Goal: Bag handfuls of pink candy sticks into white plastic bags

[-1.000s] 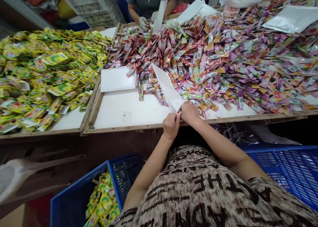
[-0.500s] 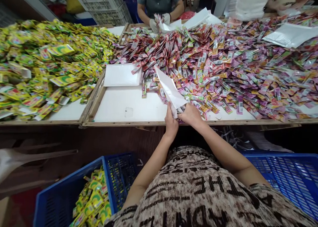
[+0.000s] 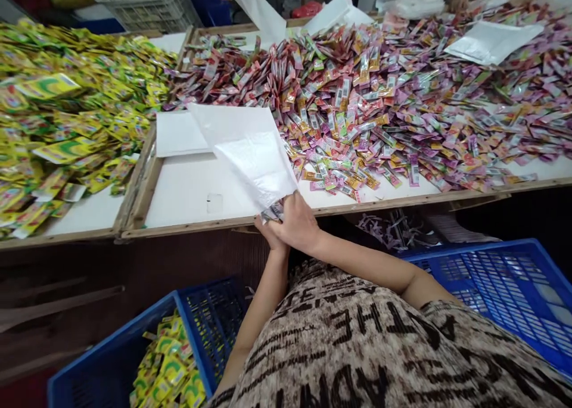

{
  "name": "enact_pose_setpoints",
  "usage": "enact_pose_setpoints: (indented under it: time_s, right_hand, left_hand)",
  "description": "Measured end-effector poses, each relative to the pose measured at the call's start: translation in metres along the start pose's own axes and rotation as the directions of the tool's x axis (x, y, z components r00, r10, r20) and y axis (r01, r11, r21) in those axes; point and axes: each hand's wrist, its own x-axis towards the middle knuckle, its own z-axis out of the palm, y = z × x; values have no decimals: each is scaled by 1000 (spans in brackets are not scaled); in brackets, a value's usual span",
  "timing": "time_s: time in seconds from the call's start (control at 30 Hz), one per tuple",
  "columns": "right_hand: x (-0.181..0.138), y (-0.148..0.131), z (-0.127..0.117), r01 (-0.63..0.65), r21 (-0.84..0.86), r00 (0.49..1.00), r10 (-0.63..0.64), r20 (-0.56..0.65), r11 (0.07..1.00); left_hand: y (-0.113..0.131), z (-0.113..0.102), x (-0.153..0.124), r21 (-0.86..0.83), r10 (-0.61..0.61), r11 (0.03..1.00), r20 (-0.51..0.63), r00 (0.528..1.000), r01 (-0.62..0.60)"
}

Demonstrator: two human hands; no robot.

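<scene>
Both hands are together at the table's near edge, around the near end of a white plastic bag (image 3: 257, 158). The bag fans out away from me over the tabletop. Several small printed sachets (image 3: 273, 211) show at its near end, between my fingers. My right hand (image 3: 297, 222) is closed over the bag's edge and these sachets. Below and to its left, my left hand (image 3: 271, 236) grips the same end, partly hidden behind the right. Under the bag's far left corner lies a stack of flat white bags (image 3: 179, 135).
Loose pink and purple sachets (image 3: 379, 116) cover the table to the right; yellow packets (image 3: 80, 116) fill the left section beyond a wooden divider (image 3: 145, 184). Blue crates (image 3: 120, 342) stand on the floor at both sides. Opposite, a co-worker handles a white bag (image 3: 259, 12).
My hands and the bag have moved left, and the bag has swung out wide and flatter. My view has shifted. Across the table, the co-worker has lifted a white bag.
</scene>
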Motion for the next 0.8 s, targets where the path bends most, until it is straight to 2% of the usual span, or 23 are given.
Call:
enact_pose_setpoints:
  time_s: [0.1,0.17,0.23,0.33,0.4,0.47,0.53,0.6,0.73,0.8]
  right_hand:
    - [4,17,-6,-5,-76,999,9,44,997]
    - [7,31,-13,-42,-130,997,51,65,991]
    - [4,44,-20,-44,-139,993,58,102,989]
    - [-12,58,-30,35,-60,990,-26,139,998]
    - [-23,67,-35,102,-47,991,-98,92,994]
    - [-29,74,-35,109,-88,993,-104,59,990]
    - [-31,80,-31,37,-117,996,-28,79,992]
    - [-33,83,-26,-21,-141,996,32,82,990]
    - [-42,83,-19,91,-257,996,-93,3,962]
    - [-43,83,-20,82,-294,996,-73,44,952]
  left_hand:
    - [-6,14,-30,-90,-116,989,14,993,117]
    - [-10,28,-49,-199,-221,953,70,973,230]
    - [-12,38,-60,-276,-264,918,111,958,285]
    - [-12,43,-67,-361,-272,880,152,950,309]
    - [-12,41,-71,-411,-284,842,212,935,349]
    - [-14,41,-78,-404,-318,817,279,906,411]
    - [-17,42,-85,-345,-372,810,324,870,475]
    - [-19,45,-90,-324,-401,802,329,855,501]
    - [-18,47,-89,-396,-395,779,291,871,486]
    - [-18,44,-88,-374,-419,766,326,848,522]
